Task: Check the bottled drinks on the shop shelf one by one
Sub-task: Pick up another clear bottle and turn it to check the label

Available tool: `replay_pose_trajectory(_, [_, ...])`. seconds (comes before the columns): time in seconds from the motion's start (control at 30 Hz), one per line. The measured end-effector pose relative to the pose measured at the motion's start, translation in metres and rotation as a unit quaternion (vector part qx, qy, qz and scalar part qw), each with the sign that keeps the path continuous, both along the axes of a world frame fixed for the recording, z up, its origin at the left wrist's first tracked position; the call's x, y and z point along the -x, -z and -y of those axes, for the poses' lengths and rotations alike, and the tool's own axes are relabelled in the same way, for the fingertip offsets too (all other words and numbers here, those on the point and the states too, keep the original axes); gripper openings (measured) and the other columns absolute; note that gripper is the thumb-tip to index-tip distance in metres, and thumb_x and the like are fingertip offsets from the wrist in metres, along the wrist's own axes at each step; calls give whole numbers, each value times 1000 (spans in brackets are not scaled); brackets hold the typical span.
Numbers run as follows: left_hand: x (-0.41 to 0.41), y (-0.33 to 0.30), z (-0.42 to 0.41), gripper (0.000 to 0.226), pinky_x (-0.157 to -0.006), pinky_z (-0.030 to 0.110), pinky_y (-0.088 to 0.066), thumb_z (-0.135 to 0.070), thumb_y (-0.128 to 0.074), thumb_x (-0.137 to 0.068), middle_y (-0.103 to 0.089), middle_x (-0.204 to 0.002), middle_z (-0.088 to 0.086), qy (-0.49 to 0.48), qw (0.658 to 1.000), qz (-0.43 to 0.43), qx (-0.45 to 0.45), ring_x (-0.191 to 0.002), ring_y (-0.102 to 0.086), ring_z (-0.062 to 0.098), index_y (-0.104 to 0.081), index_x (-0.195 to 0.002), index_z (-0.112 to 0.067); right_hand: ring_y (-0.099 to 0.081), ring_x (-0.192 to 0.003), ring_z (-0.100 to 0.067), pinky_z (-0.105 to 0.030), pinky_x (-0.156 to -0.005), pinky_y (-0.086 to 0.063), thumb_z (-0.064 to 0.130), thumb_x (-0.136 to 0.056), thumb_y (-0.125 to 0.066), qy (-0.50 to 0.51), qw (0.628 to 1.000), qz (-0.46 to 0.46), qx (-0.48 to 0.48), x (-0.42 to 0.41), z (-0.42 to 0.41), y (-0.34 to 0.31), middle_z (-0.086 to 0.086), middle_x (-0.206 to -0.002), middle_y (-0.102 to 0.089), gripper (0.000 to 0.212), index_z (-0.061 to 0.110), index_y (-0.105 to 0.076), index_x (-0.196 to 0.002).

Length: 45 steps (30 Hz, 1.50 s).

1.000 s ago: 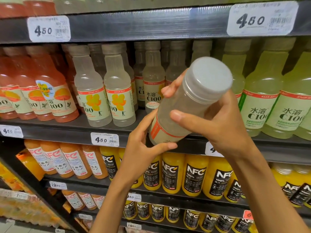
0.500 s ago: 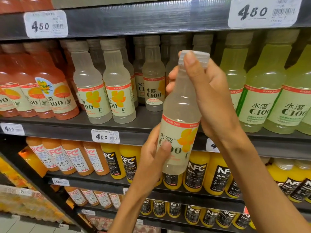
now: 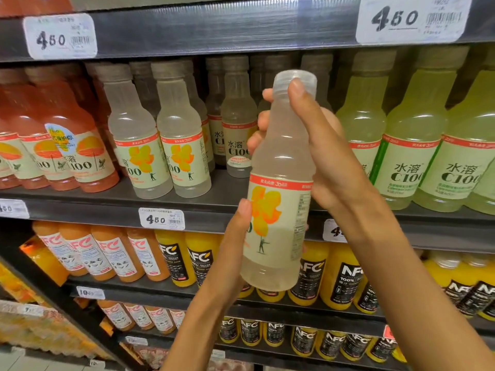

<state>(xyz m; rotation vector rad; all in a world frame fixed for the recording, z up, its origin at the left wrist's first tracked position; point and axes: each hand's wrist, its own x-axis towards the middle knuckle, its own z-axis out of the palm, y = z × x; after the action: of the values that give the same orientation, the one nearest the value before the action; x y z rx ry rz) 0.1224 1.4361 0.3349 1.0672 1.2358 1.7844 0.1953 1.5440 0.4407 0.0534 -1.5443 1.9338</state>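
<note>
A person holds one clear plastic bottle (image 3: 278, 183) upright in front of the dark shelf (image 3: 209, 207), off the board and level with the row it belongs to. The bottle is slim at the neck, swells at the shoulder and runs straight below; the liquid inside is pale and cloudy, and a ribbed translucent cap (image 3: 294, 80) tops it. Its cream label (image 3: 276, 220) has a red band along the top, an orange and yellow flower shape, a small green figure beneath it, and fine print down the right side that is too small to read. The right hand (image 3: 318, 153) wraps the neck and shoulder from the right, thumb laid up to the cap and fingertips showing on the far side. The left hand (image 3: 235, 245) grips the lower body from the left, thumb pressed on the label edge. On the shelf behind stand matching pale bottles (image 3: 160, 145), pink-orange bottles (image 3: 67, 145) to the left and yellow-green bottles (image 3: 412, 145) to the right, whose labels read "水溶 C100". White price tags (image 3: 60, 36) on the shelf edges read "450". The lower shelves carry orange bottles (image 3: 107, 253) with white labels and yellow bottles (image 3: 340, 279) with black labels marked "NFC" and "100%".
</note>
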Motion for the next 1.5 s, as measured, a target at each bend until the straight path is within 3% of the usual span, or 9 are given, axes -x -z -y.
replay_pose_trajectory(0.1, [7,-5,1,62,-87,27,-53,-84,-50,-66,-70,-114,-10,-65,996,-56,-17,-111,-64,10,-62,-114,-45,-68,-71,-17,-28,-62,-56,31,-96,-53,73,997,-2,-27,-2,0,0,-3,-81,-66,21,13,-56,-108])
replay_pose_trajectory(0.23, [-7,-7,-5,55,-79,16,-52,-66,-57,-74,-70,-111,-10,-90,990,-105,-39,-105,-65,6,-57,-117,-30,-71,-79,-12,-23,-63,-56,36,-94,-58,130,990,41,-27,1,1,-3,-5,-91,-70,26,15,-58,-108])
replay_pose_trajectory(0.37, [-10,-5,-1,58,-83,33,-57,-68,-42,-75,-73,-108,1,-44,999,-29,-12,-98,-70,20,-67,-113,-32,-72,-83,-19,-32,-76,-59,40,-96,-52,76,994,70,-40,2,-9,-10,-5,-83,-72,26,17,-63,-92])
replay_pose_trajectory(0.5, [-11,-6,5,66,-69,33,-56,-68,-38,-81,-72,-101,12,30,999,36,-10,-83,-71,25,-61,-123,-21,-70,-72,-20,-32,-67,-58,39,-97,-47,-31,997,55,40,10,-9,-8,-5,-78,-69,30,13,-53,-109])
replay_pose_trajectory(0.63, [-8,-7,7,64,-89,42,-51,-69,-41,-80,-70,-115,7,-17,1000,-3,15,-106,-66,22,-61,-124,-27,-64,-61,-16,-31,-61,-55,37,-97,-51,-25,999,37,27,13,-12,-5,-2,-71,-62,25,13,-50,-104])
replay_pose_trajectory(0.8, [-8,-12,13,50,-77,22,-54,-60,-56,-75,-71,-111,-6,-37,998,-32,33,-103,-67,10,-62,-116,-34,-72,-69,-15,-26,-58,-55,41,-91,-60,90,992,93,-8,17,-16,-4,-1,-77,-70,29,14,-58,-101])
replay_pose_trajectory(1.23, [-33,-33,29,65,-83,43,-55,-50,-57,-84,-64,-114,22,173,943,277,-68,-95,-68,29,-54,-132,-6,-64,-65,-12,-27,-74,-55,43,-95,-51,-121,952,154,235,27,-14,-1,-2,-74,-62,33,11,-56,-92])
replay_pose_trajectory(1.4, [-35,-47,34,88,-107,43,-39,-22,-85,-65,-40,-145,19,197,888,398,-121,-131,-44,28,-43,-140,-4,-58,-79,-16,-33,-80,-50,44,-92,-56,-57,939,247,232,28,-16,8,-7,-81,-57,40,10,-52,-113])
replay_pose_trajectory(1.5, [-35,-48,31,86,-86,48,-55,-22,-89,-57,-51,-128,30,176,897,387,-120,-109,-59,36,-52,-131,2,-60,-90,-17,-34,-84,-51,44,-90,-59,-46,934,262,237,29,-17,9,-7,-87,-59,48,13,-52,-126])
